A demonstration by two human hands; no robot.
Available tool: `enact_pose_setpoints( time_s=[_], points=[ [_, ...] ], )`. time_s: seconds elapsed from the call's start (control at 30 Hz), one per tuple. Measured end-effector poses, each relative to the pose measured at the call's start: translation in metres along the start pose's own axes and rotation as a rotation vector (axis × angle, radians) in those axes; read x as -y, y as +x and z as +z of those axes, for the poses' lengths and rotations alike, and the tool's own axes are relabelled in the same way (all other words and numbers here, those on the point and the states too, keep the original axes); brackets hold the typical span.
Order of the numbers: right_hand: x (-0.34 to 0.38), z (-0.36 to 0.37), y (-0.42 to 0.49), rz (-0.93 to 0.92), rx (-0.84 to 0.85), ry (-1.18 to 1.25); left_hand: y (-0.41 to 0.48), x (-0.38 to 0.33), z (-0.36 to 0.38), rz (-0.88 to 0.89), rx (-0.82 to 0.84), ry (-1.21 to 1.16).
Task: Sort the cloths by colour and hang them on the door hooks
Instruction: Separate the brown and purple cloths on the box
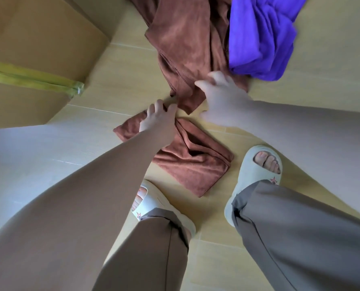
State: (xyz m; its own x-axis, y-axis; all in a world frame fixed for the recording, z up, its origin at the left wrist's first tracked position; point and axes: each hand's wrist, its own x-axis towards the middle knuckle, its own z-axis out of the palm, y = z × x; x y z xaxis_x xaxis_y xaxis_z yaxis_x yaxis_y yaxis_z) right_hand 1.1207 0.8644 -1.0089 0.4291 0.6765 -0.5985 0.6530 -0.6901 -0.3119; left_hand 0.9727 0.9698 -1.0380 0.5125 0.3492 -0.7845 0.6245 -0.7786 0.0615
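A folded brown cloth (187, 164) lies on the floor between my feet. My left hand (158, 119) reaches down onto its far corner, fingers curled round the fabric there. A larger brown cloth (183, 43) lies crumpled farther away, and a purple cloth (258, 38) lies against its right side. My right hand (221, 95), blurred, rests with spread fingers on the near end of the larger brown cloth, just below the purple one. No door hooks are in view.
A big cardboard box (34, 49) with yellow-green tape stands at the left on the pale wooden floor (321, 59). My feet in light slippers (256, 177) and grey trouser legs fill the bottom of the view.
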Motion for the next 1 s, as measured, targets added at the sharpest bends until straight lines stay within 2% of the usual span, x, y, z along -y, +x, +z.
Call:
enact_pose_setpoints(
  time_s=[0.17, 0.27, 0.47, 0.67, 0.8, 0.93, 1.0],
  points=[
    [-0.007, 0.003, 0.017, -0.012, -0.078, -0.008, 0.016, -0.002, 0.016, -0.015, -0.055, 0.095],
    [-0.011, -0.004, 0.029, 0.014, -0.12, 0.03, 0.022, -0.004, 0.011, 0.015, -0.113, 0.035],
    [-0.012, -0.014, 0.05, 0.03, -0.084, 0.153, 0.03, -0.003, -0.023, 0.167, -0.32, -0.298],
    [-0.007, -0.03, 0.061, 0.097, -0.037, 0.351, 0.045, -0.02, -0.047, 0.082, -0.52, -0.692],
    [-0.014, -0.037, 0.069, 0.129, -0.031, 0.486, 0.063, -0.032, -0.068, -0.091, -0.445, -0.832],
    [-0.012, -0.037, 0.08, 0.211, 0.126, 0.614, 0.087, -0.032, -0.074, -0.19, -0.303, -0.967],
    [-0.009, -0.036, 0.08, 0.199, 0.176, 0.654, 0.094, -0.035, -0.073, -0.196, -0.317, -0.957]
  ],
)
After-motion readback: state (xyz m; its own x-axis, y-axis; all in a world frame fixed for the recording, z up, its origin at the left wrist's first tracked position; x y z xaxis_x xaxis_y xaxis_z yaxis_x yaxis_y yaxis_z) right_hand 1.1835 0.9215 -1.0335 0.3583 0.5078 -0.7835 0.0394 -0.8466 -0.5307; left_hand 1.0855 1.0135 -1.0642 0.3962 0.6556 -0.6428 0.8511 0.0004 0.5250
